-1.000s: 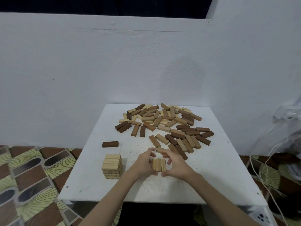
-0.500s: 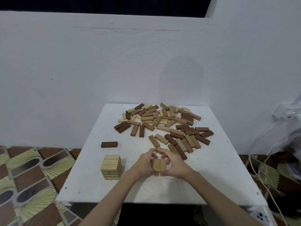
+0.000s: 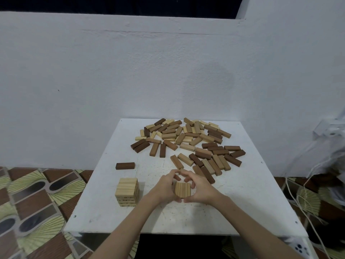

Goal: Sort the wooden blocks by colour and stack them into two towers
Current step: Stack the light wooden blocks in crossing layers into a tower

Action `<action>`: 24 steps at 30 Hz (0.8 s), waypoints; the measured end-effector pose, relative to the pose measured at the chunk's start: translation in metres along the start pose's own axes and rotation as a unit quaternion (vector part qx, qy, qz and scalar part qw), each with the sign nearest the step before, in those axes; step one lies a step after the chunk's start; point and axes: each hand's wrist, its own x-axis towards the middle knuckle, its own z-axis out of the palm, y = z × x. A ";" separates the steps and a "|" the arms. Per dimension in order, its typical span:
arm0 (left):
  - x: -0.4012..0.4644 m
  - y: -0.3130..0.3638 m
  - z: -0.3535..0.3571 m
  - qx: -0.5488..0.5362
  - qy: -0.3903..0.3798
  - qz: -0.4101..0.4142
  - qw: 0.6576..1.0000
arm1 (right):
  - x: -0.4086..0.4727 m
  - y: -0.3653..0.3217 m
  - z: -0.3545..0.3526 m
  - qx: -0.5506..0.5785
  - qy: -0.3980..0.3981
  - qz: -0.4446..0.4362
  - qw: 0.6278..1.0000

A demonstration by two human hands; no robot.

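**Three pale blocks squared up between two hands**

Three light wooden blocks (image 3: pixel 182 189) lie side by side as one flat row on the near middle of the white table (image 3: pixel 242 212). The left hand (image 3: pixel 164 187) curls against the row's left edge and the right hand (image 3: pixel 200 189) against its right edge, fingers arched over the far side, so both hands hold the row pressed together.

By my reading, the step in hand is forming one layer for the pale tower. That light tower (image 3: pixel 127 191) stands near and to the left, well apart from the hands, about five layers high as far as its side shows. The next move likely calls for lifting the row as a unit without letting the blocks splay, carrying it left, and setting it crosswise on the tower's top, gently enough not to shift the layers below.

One dark block (image 3: pixel 125 165) lies alone, just beyond the tower, perhaps the seed of the second tower, which is not yet begun. The mixed pile (image 3: pixel 188 143) at the far side holds some sixty loose blocks in light, mid-brown and dark tones; overlaps prevent an exact count.
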 end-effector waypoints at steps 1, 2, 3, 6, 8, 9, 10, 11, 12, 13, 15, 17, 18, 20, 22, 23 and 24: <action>0.000 0.000 0.000 0.000 -0.001 0.000 1.000 | 0.000 0.000 0.000 0.000 0.000 0.000 1.000; 0.000 0.000 0.000 0.001 -0.002 0.001 1.000 | 0.000 0.000 0.000 0.000 0.000 0.000 1.000; 0.000 0.000 0.000 0.003 -0.002 0.003 1.000 | 0.000 0.000 0.000 0.000 0.000 -0.001 1.000; -0.001 -0.001 0.000 0.004 -0.001 0.005 1.000 | 0.002 0.001 0.002 0.000 -0.002 -0.010 1.000; -0.001 -0.001 0.000 0.003 -0.002 0.005 1.000 | 0.002 0.002 0.003 0.000 0.000 -0.011 1.000; -0.001 -0.002 0.000 0.004 -0.002 0.005 1.000 | 0.002 0.002 0.002 0.001 0.001 -0.011 1.000; 0.000 -0.002 0.001 0.004 -0.002 0.005 1.000 | 0.002 0.002 0.002 0.002 0.003 -0.011 1.000; 0.000 -0.002 0.001 0.003 -0.001 0.006 1.000 | 0.002 0.002 0.002 0.002 0.003 -0.011 1.000; 0.000 -0.003 0.001 0.003 -0.001 0.006 1.000 | 0.002 0.002 0.002 0.002 0.003 -0.012 1.000; 0.000 -0.004 0.002 0.002 0.000 0.006 1.000 | 0.002 0.002 0.002 0.001 0.003 -0.011 1.000; 0.001 -0.005 0.002 0.002 -0.002 0.005 1.000 | 0.003 0.003 0.003 -0.001 0.005 -0.008 1.000; 0.001 -0.007 0.002 0.001 -0.002 0.004 1.000 | 0.004 0.006 0.004 -0.003 0.010 -0.003 1.000; 0.001 -0.008 0.002 0.000 -0.001 0.003 1.000 | 0.005 0.008 0.004 -0.005 0.013 -0.001 1.000; 0.002 -0.010 0.002 -0.001 0.002 -0.001 1.000 | 0.005 0.009 0.005 -0.007 0.018 0.005 1.000; 0.003 -0.012 0.002 0.001 0.005 -0.005 1.000 | 0.005 0.010 0.005 -0.006 0.021 0.006 1.000; 0.003 -0.012 0.003 0.002 0.006 -0.006 1.000 | 0.006 0.010 0.006 -0.005 0.023 0.005 1.000; 0.003 -0.013 0.003 0.005 0.006 -0.006 1.000 | 0.006 0.009 0.006 -0.004 0.024 0.003 1.000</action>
